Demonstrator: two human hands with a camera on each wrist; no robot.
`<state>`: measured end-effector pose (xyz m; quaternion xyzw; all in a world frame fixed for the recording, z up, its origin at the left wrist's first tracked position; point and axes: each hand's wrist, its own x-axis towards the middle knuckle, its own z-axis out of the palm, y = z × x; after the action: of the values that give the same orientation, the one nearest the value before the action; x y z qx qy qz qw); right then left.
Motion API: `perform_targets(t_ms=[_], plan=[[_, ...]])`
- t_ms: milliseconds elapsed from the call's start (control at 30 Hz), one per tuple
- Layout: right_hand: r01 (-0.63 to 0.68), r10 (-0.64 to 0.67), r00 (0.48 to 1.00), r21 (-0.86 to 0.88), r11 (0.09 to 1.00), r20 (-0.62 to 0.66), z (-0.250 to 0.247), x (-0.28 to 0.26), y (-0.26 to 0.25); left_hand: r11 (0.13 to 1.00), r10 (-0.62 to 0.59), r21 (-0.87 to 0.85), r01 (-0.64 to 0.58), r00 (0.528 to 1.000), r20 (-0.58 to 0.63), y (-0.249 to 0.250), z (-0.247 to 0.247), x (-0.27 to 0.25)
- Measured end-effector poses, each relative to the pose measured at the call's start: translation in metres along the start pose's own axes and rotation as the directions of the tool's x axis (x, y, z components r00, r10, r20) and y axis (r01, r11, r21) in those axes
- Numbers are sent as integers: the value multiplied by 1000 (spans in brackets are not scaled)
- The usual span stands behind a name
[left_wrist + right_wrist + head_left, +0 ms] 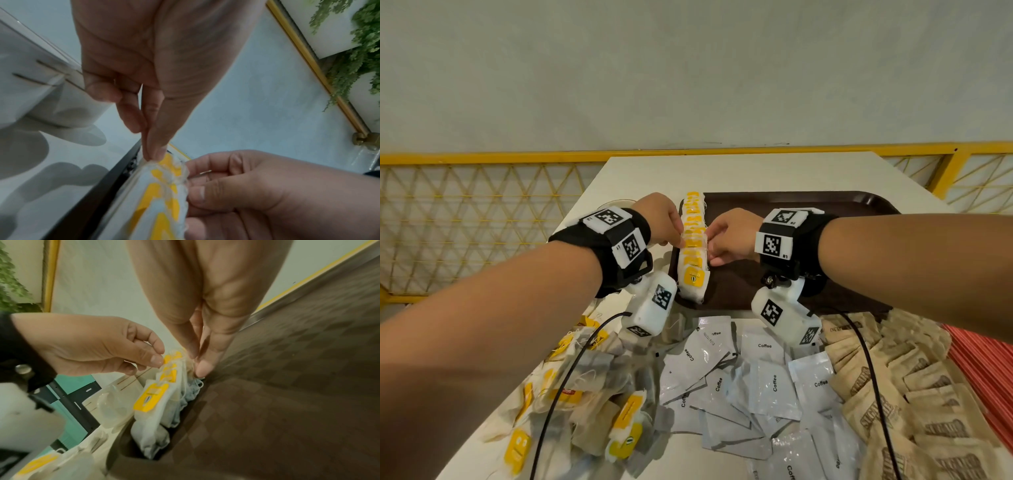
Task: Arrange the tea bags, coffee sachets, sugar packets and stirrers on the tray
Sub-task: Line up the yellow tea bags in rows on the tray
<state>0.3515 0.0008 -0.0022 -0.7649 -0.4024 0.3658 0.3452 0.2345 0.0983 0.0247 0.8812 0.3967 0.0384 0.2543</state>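
Observation:
A row of tea bags [692,253] with yellow tags stands on edge along the left side of the dark brown tray [808,209]. My left hand [679,240] is at the row's left side; its thumb and forefinger pinch the top of a tea bag [170,359] in the middle. My right hand [710,245] meets it from the tray side, fingertips pinching the same bags [164,194]. In the right wrist view my right fingertips [202,368] touch the bags' edge over the tray floor [287,402].
On the white table [756,171] in front of the tray lie loose tea bags [585,394] at the left, several white coffee sachets [763,383] in the middle and brown sugar packets [914,394] at the right. A clear cup [113,407] stands left of the tray.

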Motion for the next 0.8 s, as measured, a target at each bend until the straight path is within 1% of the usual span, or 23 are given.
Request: perform_targets(t_ms=[33, 67, 133, 167, 200, 267, 400, 500, 600, 633, 700, 800], plan=[[4, -4, 1000, -28, 1000, -13, 1, 0, -1, 1000, -3, -10, 3, 1000, -6, 0, 0, 0], [-7, 7, 1000, -19, 1000, -8, 0, 2, -1, 1000, -14, -11, 13, 1000, -11, 0, 1, 0], [-57, 55, 998, 100, 993, 28, -4, 4, 0, 999, -46, -6, 46, 999, -12, -1, 3, 1], [-87, 83, 996, 137, 987, 40, -7, 3, -1, 998, -65, -19, 65, 998, -6, -1, 3, 1], [-90, 86, 996, 152, 984, 36, -9, 4, -1, 996, -83, -41, 83, 997, 3, -2, 3, 2], [-44, 43, 999, 135, 990, 10, -11, 4, 1, 990, -106, -89, 107, 994, 21, -4, 3, 3], [5, -8, 999, 63, 998, 45, -5, 6, 6, 988, -102, -118, 104, 994, 29, -3, 3, 4], [-4, 2, 1000, 67, 998, 21, -1, 12, 5, 988, -94, -122, 97, 995, 31, -1, 5, 7], [-53, 58, 998, 110, 993, -35, -6, 19, 4, 976, -116, -180, 124, 992, 55, -1, 5, 10], [-39, 43, 998, 89, 995, -41, -8, 23, 5, 971, -123, -198, 133, 990, 63, -1, 5, 11], [0, -1, 999, -7, 1000, -49, -8, 32, 9, 967, -121, -216, 133, 990, 68, -1, 6, 13], [14, -15, 999, -41, 999, -44, -3, 40, 11, 971, -118, -202, 129, 991, 67, 0, 7, 13]])
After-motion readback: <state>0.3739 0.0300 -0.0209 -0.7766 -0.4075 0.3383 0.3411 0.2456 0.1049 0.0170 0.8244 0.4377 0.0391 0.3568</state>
